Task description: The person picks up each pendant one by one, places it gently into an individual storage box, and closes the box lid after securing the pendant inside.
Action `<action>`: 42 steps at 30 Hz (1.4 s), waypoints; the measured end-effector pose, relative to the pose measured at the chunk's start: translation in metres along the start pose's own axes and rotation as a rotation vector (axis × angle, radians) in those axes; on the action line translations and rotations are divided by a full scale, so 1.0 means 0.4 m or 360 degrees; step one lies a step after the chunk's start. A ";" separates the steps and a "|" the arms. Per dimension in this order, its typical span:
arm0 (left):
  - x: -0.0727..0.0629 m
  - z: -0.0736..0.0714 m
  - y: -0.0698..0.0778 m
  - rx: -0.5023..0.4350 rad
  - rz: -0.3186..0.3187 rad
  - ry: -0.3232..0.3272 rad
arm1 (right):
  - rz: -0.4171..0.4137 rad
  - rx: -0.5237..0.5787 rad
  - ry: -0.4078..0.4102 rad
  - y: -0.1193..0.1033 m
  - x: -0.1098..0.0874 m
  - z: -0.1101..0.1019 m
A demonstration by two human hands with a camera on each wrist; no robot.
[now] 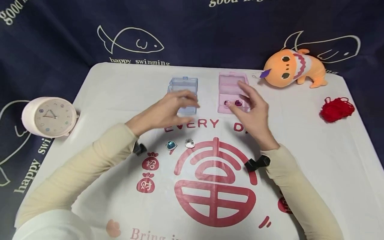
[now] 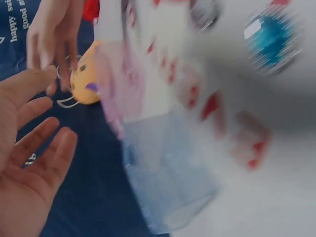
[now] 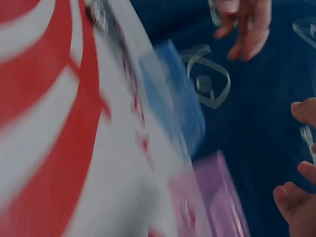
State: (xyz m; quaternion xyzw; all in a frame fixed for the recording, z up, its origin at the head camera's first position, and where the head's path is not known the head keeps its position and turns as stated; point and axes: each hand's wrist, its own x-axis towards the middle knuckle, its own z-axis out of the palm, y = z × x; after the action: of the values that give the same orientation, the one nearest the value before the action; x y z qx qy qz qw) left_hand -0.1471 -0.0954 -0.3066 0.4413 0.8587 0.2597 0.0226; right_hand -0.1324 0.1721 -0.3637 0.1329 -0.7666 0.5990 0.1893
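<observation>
My left hand point(image 1: 165, 110) hovers over the front of an open, clear blue plastic box point(image 1: 183, 82), fingers spread and nothing held. Over an open pink plastic box point(image 1: 229, 88) is my right hand point(image 1: 255, 111), its fingers and thumb apart with nothing between them. Two dark pink heart-shaped gems point(image 1: 238, 102) lie in the pink box; the thumb overlaps the left one in the head view. On the cloth nearer to me lie a blue heart-shaped gem point(image 1: 171, 145) and a clear gem point(image 1: 189, 143), both with sparkling rims. Both wrist views are blurred.
At the left edge stands a pink-and-white clock point(image 1: 49, 116). An orange plush toy point(image 1: 283, 68) lies at the back right, with a bundle of red yarn point(image 1: 336, 109) in front of it. A white printed tablecloth point(image 1: 120, 93) covers the table; dark blue fabric hangs behind.
</observation>
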 end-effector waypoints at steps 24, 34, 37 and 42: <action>-0.095 0.197 -0.003 0.0097 0.0200 -0.0200 | 0.0438 -0.0189 -0.0217 0.034 0.005 0.241; -0.095 0.185 -0.010 -0.0002 0.0036 -0.0133 | 0.0401 -0.0208 -0.0274 0.035 0.008 0.257; -0.099 0.187 -0.019 0.0047 0.0018 -0.0128 | 0.0418 -0.0207 -0.0285 0.034 0.008 0.261; -0.104 0.196 -0.032 0.0204 0.0042 -0.0088 | 0.0426 -0.0206 -0.0309 0.028 0.006 0.268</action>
State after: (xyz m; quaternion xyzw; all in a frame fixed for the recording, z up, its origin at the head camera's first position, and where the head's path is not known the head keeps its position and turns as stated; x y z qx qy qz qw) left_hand -0.1103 -0.1003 -0.3883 0.4601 0.8667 0.1922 0.0145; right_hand -0.1533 0.0710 -0.3951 0.0743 -0.8291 0.5526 0.0412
